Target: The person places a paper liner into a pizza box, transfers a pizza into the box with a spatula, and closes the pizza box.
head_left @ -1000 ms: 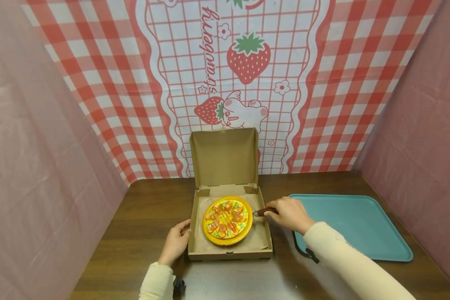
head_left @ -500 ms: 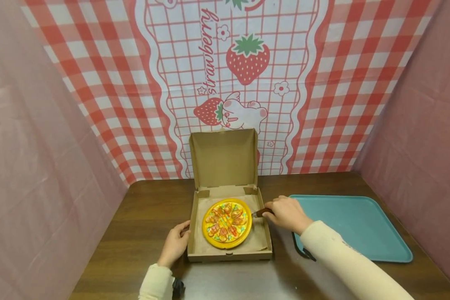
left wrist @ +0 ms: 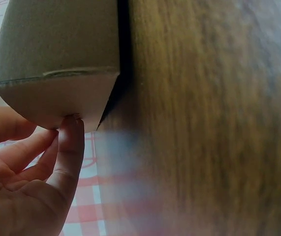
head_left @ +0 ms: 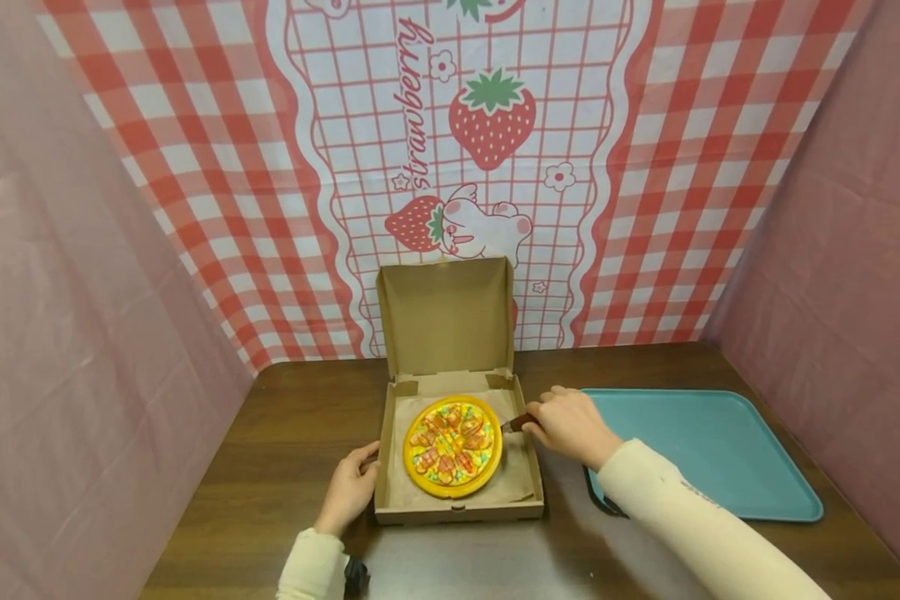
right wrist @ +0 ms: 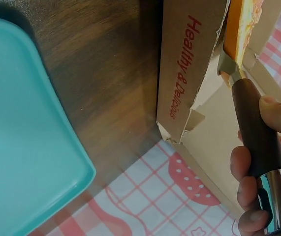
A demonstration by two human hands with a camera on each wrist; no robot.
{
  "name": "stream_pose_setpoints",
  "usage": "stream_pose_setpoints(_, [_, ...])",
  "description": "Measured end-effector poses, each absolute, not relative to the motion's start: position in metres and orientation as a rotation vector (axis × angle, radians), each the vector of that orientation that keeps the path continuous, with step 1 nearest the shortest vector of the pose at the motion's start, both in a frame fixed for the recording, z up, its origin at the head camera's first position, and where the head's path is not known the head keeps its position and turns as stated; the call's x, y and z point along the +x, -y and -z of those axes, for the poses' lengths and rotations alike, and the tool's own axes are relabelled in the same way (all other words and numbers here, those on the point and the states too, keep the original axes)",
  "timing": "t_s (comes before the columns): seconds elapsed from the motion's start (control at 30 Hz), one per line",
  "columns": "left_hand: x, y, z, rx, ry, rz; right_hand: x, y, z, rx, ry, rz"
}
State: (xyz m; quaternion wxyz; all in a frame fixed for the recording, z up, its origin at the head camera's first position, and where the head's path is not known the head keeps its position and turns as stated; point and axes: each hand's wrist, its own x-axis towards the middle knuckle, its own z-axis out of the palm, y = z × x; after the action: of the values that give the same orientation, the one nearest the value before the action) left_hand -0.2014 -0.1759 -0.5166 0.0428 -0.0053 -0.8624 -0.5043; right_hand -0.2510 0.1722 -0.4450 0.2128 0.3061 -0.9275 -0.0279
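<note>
Your brown wooden table [head_left: 292, 433] carries an open cardboard box [head_left: 420, 514], with a blue-green tray [head_left: 708, 450] lying to its right.

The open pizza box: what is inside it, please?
A pizza, over a brown paper liner. A brown-handled server reaches in; most of its blade and the liner's middle are hidden beneath the pizza.

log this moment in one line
left hand: touches pizza box side | right hand: grips dark-handled server, metal end at pizza edge | lid: open | teal tray: on table
</note>
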Motion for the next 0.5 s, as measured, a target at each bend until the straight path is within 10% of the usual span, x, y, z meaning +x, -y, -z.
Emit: stream_pose_setpoints(0.5, [-0.2018,0.1766,0.5179,-0.022,2.630,1.532,-0.2475,-0.1775,0.4495,0.813,2.476,0.126])
